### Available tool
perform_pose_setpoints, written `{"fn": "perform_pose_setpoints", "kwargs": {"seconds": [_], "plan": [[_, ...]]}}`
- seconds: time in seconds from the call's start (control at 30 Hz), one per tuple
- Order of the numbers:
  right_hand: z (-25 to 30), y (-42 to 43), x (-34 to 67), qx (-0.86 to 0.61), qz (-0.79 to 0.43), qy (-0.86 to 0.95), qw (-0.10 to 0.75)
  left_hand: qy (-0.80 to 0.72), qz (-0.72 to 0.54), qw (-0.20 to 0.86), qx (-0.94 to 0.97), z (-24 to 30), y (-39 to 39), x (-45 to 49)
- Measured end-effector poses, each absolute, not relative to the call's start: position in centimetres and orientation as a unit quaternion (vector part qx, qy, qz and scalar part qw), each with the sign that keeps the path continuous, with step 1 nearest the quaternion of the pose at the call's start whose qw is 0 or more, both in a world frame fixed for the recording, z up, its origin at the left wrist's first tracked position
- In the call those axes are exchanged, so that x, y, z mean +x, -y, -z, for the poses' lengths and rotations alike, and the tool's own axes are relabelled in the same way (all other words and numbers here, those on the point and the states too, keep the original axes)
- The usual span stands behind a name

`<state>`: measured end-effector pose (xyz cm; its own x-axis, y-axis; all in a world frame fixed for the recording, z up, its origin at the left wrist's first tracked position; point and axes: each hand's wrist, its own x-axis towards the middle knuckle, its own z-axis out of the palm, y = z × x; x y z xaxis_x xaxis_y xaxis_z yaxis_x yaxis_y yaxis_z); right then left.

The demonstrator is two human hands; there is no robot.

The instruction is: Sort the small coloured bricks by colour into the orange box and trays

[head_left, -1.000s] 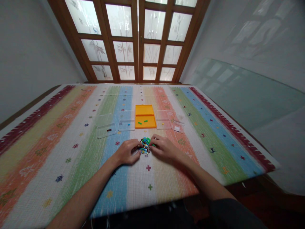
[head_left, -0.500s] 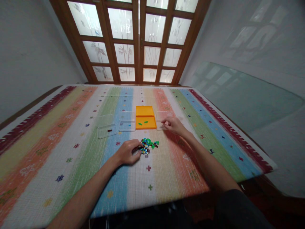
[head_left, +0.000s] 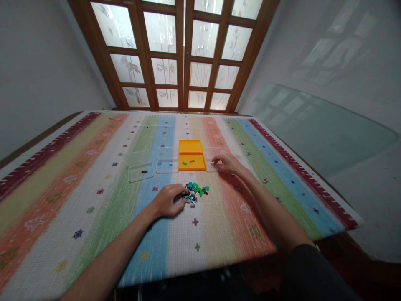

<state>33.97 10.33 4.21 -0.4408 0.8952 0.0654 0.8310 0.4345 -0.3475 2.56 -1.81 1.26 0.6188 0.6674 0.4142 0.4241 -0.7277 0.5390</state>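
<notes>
A pile of small toy bricks (head_left: 194,189), mostly green, blue and brown, lies on the striped cloth. My left hand (head_left: 171,200) rests at the pile's left edge with fingers and thumb curled in; the fingertips touch the bricks, and what they grip is hidden. Over the clear box at the right (head_left: 209,169), my right hand (head_left: 227,163) has its fingertips pinched together low down. A tiny pale piece shows by these fingertips, too small to tell whether held. Beside that box stands an open orange case (head_left: 191,167) with two green bricks (head_left: 192,161) inside.
Left of the orange case is a clear box (head_left: 163,171) with a blue brick (head_left: 170,165). Farther left, another clear box (head_left: 134,180) holds a dark brown brick (head_left: 144,172). The table's striped cloth (head_left: 103,217) reaches toward the wooden glass doors (head_left: 183,62).
The fingers of my right hand have shifted slightly at the right clear box, and a pale piece now shows by them. My left hand stays at the pile.
</notes>
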Motion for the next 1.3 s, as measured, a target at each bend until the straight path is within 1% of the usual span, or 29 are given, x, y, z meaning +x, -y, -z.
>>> {"fn": "perform_pose_setpoints", "kwargs": {"seconds": [0.13, 0.27, 0.37, 0.5, 0.67, 0.8, 0.9, 1.1, 1.2, 1.3], "plan": [[-4.3, -10.3, 33.5, -0.511, -0.131, 0.839, 0.133, -0.31, -0.31, 0.198, 0.877, -1.2, 1.8, 2.5], [-5.6, -9.5, 34.7, -0.483, -0.135, 0.843, 0.194, -0.309, -0.311, 0.198, 0.877, -1.2, 1.8, 2.6], [-6.9, -8.4, 36.8, -0.489, -0.145, 0.828, 0.233, -0.31, -0.308, 0.198, 0.878, -1.2, 1.8, 2.6], [-7.3, -7.1, 39.4, -0.524, -0.14, 0.807, 0.233, -0.313, -0.302, 0.205, 0.877, -1.3, 1.7, 2.6], [-5.9, -6.5, 40.5, -0.553, -0.131, 0.794, 0.217, -0.319, -0.3, 0.204, 0.875, -1.3, 1.8, 2.5], [-4.9, -6.3, 40.4, -0.56, -0.132, 0.787, 0.22, -0.32, -0.305, 0.199, 0.875, -1.1, 1.7, 2.4], [-5.2, -5.9, 40.3, -0.563, -0.125, 0.779, 0.247, -0.315, -0.309, 0.195, 0.876, -0.9, 1.6, 2.4], [-6.2, -4.3, 38.0, -0.564, -0.131, 0.746, 0.33, -0.322, -0.304, 0.195, 0.875, -0.7, 1.6, 2.3], [-5.9, -2.9, 35.0, -0.501, -0.154, 0.795, 0.306, -0.323, -0.297, 0.195, 0.877, -0.8, 1.6, 2.3], [-5.1, -1.2, 31.4, -0.402, -0.173, 0.868, 0.236, -0.326, -0.294, 0.188, 0.879, -0.9, 1.6, 2.4]]}}
